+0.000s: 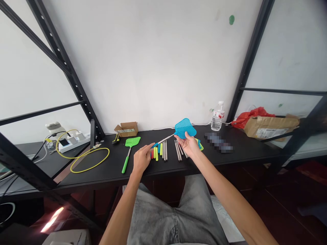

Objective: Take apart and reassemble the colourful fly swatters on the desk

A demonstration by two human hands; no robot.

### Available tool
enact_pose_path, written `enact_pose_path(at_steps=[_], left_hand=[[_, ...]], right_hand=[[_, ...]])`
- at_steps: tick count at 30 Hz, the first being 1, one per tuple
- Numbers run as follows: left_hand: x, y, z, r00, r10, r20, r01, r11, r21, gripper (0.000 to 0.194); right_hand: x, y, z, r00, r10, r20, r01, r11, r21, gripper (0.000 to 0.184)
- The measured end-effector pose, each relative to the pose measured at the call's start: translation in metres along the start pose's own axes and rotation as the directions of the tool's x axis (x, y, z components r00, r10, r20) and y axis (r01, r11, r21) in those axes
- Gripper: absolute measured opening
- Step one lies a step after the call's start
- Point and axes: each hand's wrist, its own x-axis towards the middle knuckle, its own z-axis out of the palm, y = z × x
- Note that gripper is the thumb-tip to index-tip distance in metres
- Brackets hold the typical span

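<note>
The blue swatter (183, 126) is up between the two hands, over the black table (113, 163). Its long stick slants: from the left hand (141, 159) it goes up and to the right, to the right hand (189, 144). The left hand is curled shut around the blue handle. The right hand is partly closed, with its thumb on top of the flat blue head and its fingers by the neck. So the handle end is at the left hand, and the flat end is at the right hand.

Just right of the left hand lie short, bright grips (156, 154), and next to them some gray rods (165, 151). More gray rods (178, 151) lie just left of the right hand, partly under it. All of these point away from the person. Some flat yellow-green and blue pieces (201, 146) peek out just past the right hand. A green swatter (125, 164) lies left of the left hand.

Farther up and left of that hand is a small open box (129, 129); I can't tell what is in it. Well right of the right hand, a bottle (216, 124) stands upright and looks to hold clear water. Past it is a big brown box (270, 127) with a red bag (251, 116) against it; its inside is hidden.
</note>
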Motion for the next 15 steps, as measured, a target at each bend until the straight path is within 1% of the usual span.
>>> enact_pose_path(at_steps=[4, 9, 15], left_hand=[[0.0, -0.0006, 0.0003, 1.0, 0.007, 0.02, -0.007, 1.0, 0.005, 0.039], [0.0005, 0.0003, -0.0003, 1.0, 0.012, 0.026, -0.012, 1.0, 0.001, 0.038], [0.0002, 0.0006, -0.001, 0.999, 0.017, 0.027, -0.017, 1.0, 0.009, 0.039]], right_hand=[[0.0004, 0.0025, -0.0034, 1.0, -0.002, 0.001, 0.002, 1.0, 0.023, 0.02], [-0.0001, 0.0051, -0.0063, 1.0, 0.015, -0.018, -0.015, 1.0, 0.026, 0.02], [-0.0006, 0.0064, -0.0073, 1.0, -0.015, -0.028, 0.015, 1.0, 0.02, 0.022]])
